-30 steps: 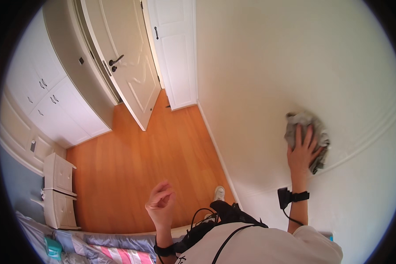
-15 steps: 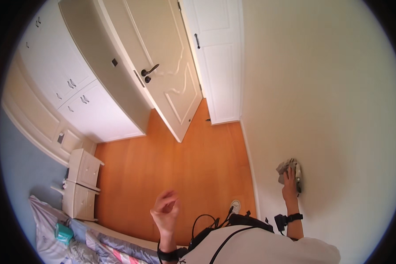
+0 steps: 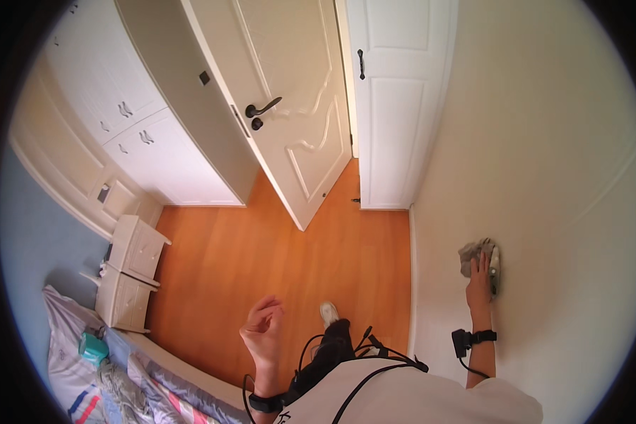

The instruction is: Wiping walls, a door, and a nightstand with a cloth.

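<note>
At right, my right hand (image 3: 478, 286) lies with stretched fingers on a bunched grey cloth (image 3: 468, 256), holding it against the pale wall (image 3: 537, 212). A patterned or darker part of the cloth shows beside the fingers, partly covered by them. My left hand (image 3: 263, 332) hangs in the air over the wooden floor, its fingers loosely curled in toward the thumb. Nothing shows inside that curl. Both wrists wear black straps, and a small black box sits on the right one.
Ahead, a cream door (image 3: 290, 106) stands ajar beside a white cabinet (image 3: 396, 127) along the wall. White wardrobes (image 3: 169, 155) and two small bedside cabinets (image 3: 136, 247) line the left. A bed with bedding (image 3: 155, 385) and a teal packet (image 3: 93, 348) fills the lower left.
The view has turned, so the door and cabinets sit farther right. One foot has stepped forward onto the floor. My right hand stays on the cloth against the wall; the left remains curled.
</note>
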Motion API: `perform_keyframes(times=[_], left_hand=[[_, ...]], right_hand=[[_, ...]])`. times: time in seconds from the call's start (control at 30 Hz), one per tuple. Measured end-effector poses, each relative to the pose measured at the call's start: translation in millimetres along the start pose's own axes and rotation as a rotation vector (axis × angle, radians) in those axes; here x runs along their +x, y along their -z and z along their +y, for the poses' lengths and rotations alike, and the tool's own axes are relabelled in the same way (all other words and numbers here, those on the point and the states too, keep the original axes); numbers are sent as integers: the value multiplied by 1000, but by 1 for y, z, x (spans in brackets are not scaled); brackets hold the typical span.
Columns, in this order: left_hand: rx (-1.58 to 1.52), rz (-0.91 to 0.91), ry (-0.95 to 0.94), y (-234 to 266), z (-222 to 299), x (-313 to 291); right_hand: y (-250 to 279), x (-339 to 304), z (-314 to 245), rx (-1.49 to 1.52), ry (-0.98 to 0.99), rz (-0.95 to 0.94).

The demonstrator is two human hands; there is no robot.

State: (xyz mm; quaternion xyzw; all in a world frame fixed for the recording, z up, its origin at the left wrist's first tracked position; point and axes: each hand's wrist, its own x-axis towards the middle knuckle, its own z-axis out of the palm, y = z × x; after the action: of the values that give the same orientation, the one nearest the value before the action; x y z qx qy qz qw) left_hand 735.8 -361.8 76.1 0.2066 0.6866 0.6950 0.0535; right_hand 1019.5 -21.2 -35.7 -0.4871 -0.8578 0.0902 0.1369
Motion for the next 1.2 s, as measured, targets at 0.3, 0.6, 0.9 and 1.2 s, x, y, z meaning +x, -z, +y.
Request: perform_keyframes(times=[0.3,0.6,0.9,1.2], left_hand=[[-250,76,182,-23,-66,179],[-183,184,91,-1,-97,334],[-142,64,182,-43,-126,398],[161,317,-131,-56,-105,503]], right_hand=[[-40,26,18,-201,61,-121],[76,235,-29,-476,184,130],[133,427,-67,-631,201,392],[212,660,-233,212,594,1444]])
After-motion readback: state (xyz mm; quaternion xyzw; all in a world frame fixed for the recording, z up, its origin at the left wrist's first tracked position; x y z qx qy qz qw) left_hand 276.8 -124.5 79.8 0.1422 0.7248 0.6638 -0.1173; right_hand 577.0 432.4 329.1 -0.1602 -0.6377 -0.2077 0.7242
